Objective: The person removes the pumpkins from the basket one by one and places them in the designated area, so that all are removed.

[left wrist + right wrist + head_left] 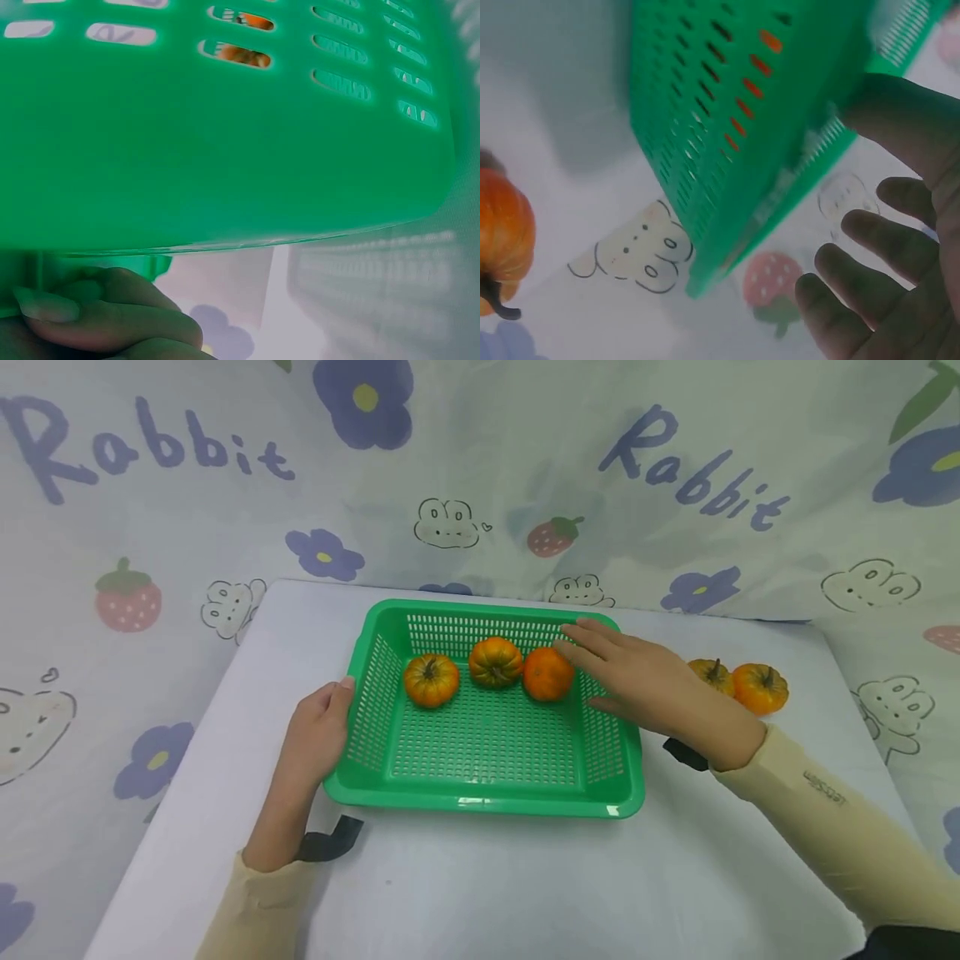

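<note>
On a white table [465, 885] before rabbit-print cloth [495, 443], left fingers [112, 326] grip a green basket [480, 802], right fingers [592, 638] spread

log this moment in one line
left hand: grips basket; right hand: empty, over basket's right side; in basket: three pumpkins; on table: two pumpkins

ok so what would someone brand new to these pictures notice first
The bright green basket in the middle of the white table likely catches the eye first, with three orange pumpkins inside it. Two more pumpkins sit on the table to the right, one partly hidden. The left fingers grip the basket's left rim, while the right fingers spread, empty, at its right side.
</note>
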`<state>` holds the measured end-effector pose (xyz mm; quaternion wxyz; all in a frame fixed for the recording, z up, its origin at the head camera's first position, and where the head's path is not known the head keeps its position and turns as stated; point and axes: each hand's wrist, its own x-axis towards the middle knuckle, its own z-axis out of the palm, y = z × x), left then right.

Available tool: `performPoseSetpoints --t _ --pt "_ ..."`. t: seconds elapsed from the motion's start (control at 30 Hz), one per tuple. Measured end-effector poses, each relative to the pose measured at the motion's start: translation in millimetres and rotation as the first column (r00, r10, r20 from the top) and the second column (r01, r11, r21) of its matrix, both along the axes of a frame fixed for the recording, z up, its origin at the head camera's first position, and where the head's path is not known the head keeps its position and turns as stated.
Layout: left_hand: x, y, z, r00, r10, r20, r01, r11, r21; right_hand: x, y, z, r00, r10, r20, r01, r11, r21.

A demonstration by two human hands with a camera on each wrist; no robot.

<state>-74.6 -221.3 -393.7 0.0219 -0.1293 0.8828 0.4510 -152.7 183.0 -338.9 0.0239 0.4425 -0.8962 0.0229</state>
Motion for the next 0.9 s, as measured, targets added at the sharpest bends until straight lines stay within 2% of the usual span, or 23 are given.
performPoseSetpoints --t 0.17,0.3,0.63,0.9 --pt "-0.3 -0.6 -0.5 1.0 -0.007 0.01 0.007 1.0 0.007 -10.9 -10 -10.4 0.996 0.073 -0.057 -0.068 0.994 0.088" --pt "-0.2 -0.4 -0.1 1.0 -0.005 0.012 0.005 1.0 0.01 -17.1 -12 -17.4 0.989 0.109 -0.099 -0.096 0.988 0.122" --pt "-0.8 0.2 0.9 1.0 -0.005 0.004 0.005 1.0 0.0 -26.6 -15 -22.3 0.992 0.1 -0.083 -0.088 0.988 0.128" --pt "-0.7 0.1 -0.8 1.0 -0.004 -0.007 0.004 1.0 -0.006 -28.6 -20 -25.3 0.987 0.141 -0.079 -0.13 0.983 0.133"
